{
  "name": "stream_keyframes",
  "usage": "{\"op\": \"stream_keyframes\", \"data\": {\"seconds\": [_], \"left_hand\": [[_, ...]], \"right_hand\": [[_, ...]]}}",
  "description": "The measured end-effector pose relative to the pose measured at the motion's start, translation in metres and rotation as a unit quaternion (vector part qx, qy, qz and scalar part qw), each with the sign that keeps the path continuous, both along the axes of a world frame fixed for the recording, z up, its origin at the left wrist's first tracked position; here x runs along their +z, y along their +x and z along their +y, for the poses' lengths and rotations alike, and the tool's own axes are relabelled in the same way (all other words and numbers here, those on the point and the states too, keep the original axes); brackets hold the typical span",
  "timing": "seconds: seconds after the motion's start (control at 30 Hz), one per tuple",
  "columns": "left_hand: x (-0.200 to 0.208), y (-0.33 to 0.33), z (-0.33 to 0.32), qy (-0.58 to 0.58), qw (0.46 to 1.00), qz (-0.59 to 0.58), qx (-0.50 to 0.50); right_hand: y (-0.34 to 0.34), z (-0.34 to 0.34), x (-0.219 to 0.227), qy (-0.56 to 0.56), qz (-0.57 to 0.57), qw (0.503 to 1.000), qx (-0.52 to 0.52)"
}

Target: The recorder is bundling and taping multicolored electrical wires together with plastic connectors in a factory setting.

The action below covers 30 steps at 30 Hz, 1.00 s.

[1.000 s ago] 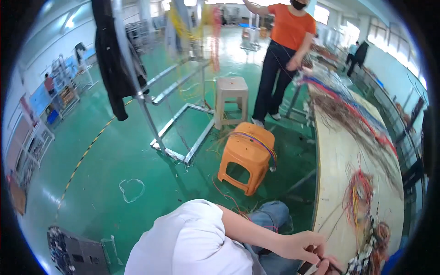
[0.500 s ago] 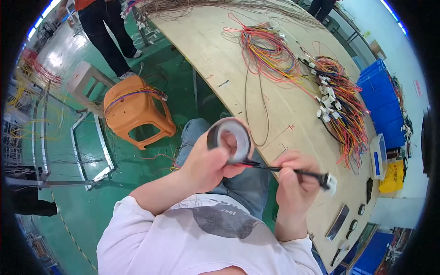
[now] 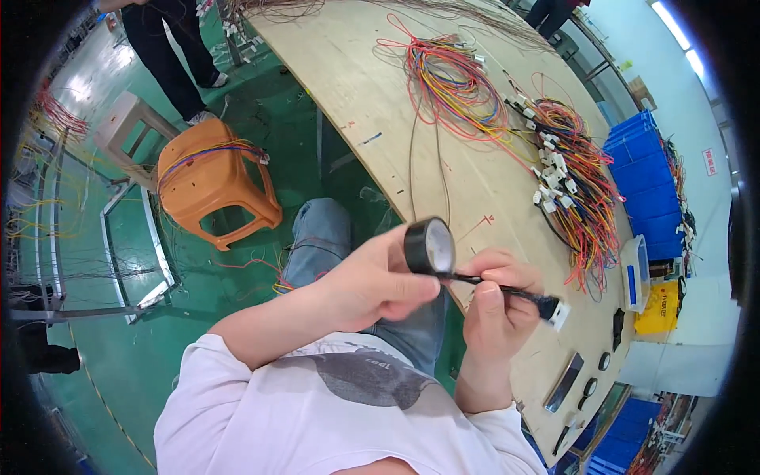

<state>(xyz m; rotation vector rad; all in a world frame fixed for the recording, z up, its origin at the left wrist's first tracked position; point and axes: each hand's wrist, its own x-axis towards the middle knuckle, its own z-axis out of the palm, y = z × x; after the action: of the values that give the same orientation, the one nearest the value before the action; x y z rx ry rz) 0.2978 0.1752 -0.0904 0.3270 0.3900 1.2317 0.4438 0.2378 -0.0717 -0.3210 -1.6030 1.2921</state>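
My left hand (image 3: pixel 388 285) grips a roll of black tape (image 3: pixel 428 246), its pale core facing right. The tape reaches a thin black-wrapped wire bundle (image 3: pixel 465 278) just beside the roll. My right hand (image 3: pixel 503 305) pinches that bundle between thumb and fingers. At the bundle's right end sits a white connector (image 3: pixel 559 314), sticking out past my right hand. Both hands are close together over my lap, by the table's near edge. How the tape meets the wires is partly hidden by my left fingers.
On the wooden table (image 3: pixel 372 87) lie coiled coloured wires (image 3: pixel 455 83) and a wire bundle with white connectors (image 3: pixel 574 186). Blue bins (image 3: pixel 643 182) line the right side. An orange stool (image 3: pixel 210 182) stands left, with another person's legs (image 3: pixel 170 59) beyond it.
The tape roll has turned, from its open core facing me to its black outer side showing more. The bundle's connector end has shifted slightly with my right hand; the view has moved a little.
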Motion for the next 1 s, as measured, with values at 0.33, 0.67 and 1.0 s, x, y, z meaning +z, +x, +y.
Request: {"op": "stream_keyframes", "data": {"seconds": [0.33,0.67,1.0], "left_hand": [[0.002,0.002,-0.015,0.094,0.951,0.262,0.138],[-0.003,0.008,-0.006,0.14,0.914,0.316,0.212],[-0.02,0.024,0.008,0.289,0.789,0.47,0.269]], "right_hand": [[0.013,-0.002,0.01,-0.018,-0.045,0.998,-0.044],[0.008,0.001,0.018,-0.062,-0.036,0.996,-0.051],[0.019,-0.003,-0.024,-0.04,-0.137,0.988,-0.064]]}}
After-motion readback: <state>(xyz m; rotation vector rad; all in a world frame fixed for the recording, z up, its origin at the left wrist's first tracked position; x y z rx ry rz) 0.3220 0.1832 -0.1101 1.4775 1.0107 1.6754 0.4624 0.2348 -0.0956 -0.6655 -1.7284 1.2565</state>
